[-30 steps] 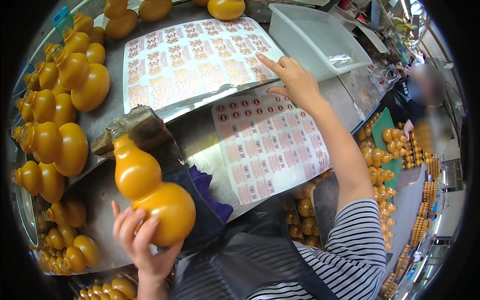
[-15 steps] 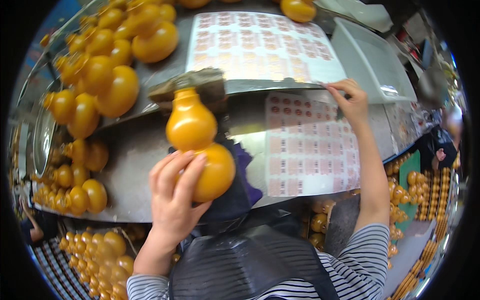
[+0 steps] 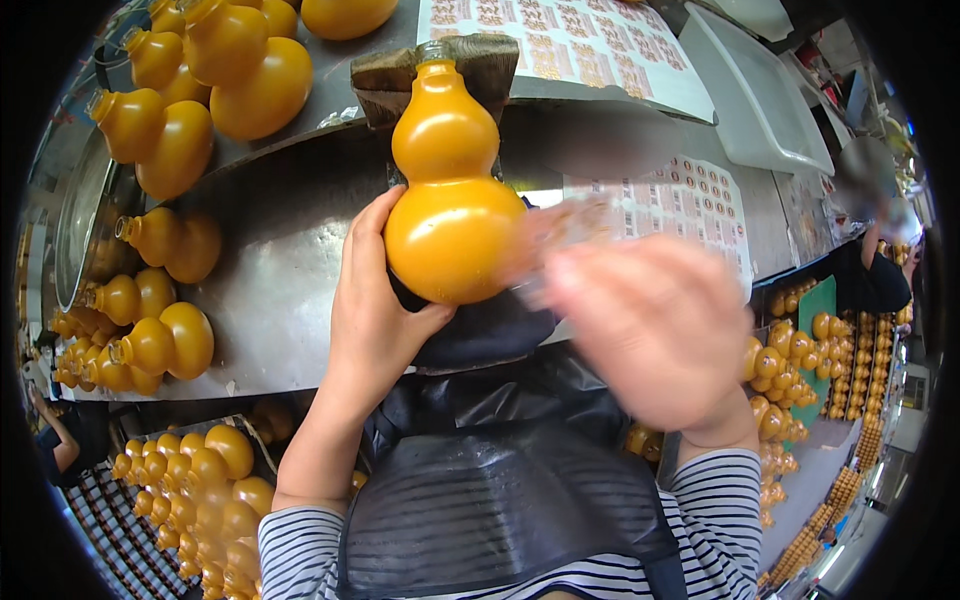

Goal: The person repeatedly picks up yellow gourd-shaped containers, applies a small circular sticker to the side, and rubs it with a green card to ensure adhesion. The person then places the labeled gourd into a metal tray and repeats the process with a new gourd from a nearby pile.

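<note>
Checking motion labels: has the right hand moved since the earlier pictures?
Yes: the right hand moved away from the white bin, leftward, toward the yellow bottle.

Labels on two white sheets

The far sheet [image 3: 560, 60] on the right bears rows of reddish-gold characters; the nearer sheet [image 3: 712, 215], round dark-red emblems above pinkish panels. The right hand's [image 3: 655, 325] label [image 3: 575, 222] is blurred, unreadable.

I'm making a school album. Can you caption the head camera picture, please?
The left hand cups a yellow gourd-shaped bottle; the blurred right hand holds a clear film beside it.
</note>
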`<state>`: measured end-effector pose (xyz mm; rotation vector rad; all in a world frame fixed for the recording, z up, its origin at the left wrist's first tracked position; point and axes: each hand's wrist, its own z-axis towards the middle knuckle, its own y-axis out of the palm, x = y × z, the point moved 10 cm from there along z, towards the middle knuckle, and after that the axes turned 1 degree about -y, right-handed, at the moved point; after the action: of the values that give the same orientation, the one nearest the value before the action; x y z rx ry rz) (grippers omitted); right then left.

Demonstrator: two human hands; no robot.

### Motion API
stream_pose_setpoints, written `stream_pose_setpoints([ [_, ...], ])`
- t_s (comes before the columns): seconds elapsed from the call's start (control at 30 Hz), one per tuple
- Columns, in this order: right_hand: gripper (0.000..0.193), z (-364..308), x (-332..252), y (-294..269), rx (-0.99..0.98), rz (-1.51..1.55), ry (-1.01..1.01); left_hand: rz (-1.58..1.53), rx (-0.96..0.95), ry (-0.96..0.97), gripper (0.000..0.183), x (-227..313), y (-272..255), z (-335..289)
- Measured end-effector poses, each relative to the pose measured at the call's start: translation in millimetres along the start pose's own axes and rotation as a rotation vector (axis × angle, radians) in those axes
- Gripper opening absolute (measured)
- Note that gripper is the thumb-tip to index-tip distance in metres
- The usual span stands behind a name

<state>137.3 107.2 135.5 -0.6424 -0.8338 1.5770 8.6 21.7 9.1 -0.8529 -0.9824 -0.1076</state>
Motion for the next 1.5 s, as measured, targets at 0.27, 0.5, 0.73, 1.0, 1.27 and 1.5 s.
stream_pose_setpoints([
  [0.27,0.029,-10.4,-13.5,20.4,0.097,0.137,0.002,-0.217,0.084,0.176,0.077,15.5,-30.9,-10.9],
  [0.5,0.042,-31.8,22.4,66.3,0.217,0.315,0.199,-0.139,0.168,0.292,0.033,26.3,-24.5,-3.2],
  [0.73,0.042,-35.1,30.6,73.0,0.211,0.407,0.233,-0.214,0.084,0.321,0.036,29.8,-22.6,1.5],
  [1.0,0.044,-37.0,38.0,86.6,0.17,0.456,0.251,-0.199,-0.03,0.296,0.043,21.4,-13.0,12.0],
  [1.27,0.046,-32.7,39.1,91.7,0.058,0.523,0.241,-0.244,-0.013,0.343,0.04,26.0,-13.3,12.3],
  [1.5,0.053,-48.2,59.9,108.0,0.086,0.96,0.512,-0.275,-0.021,0.329,0.039,17.0,-8.1,12.7],
])
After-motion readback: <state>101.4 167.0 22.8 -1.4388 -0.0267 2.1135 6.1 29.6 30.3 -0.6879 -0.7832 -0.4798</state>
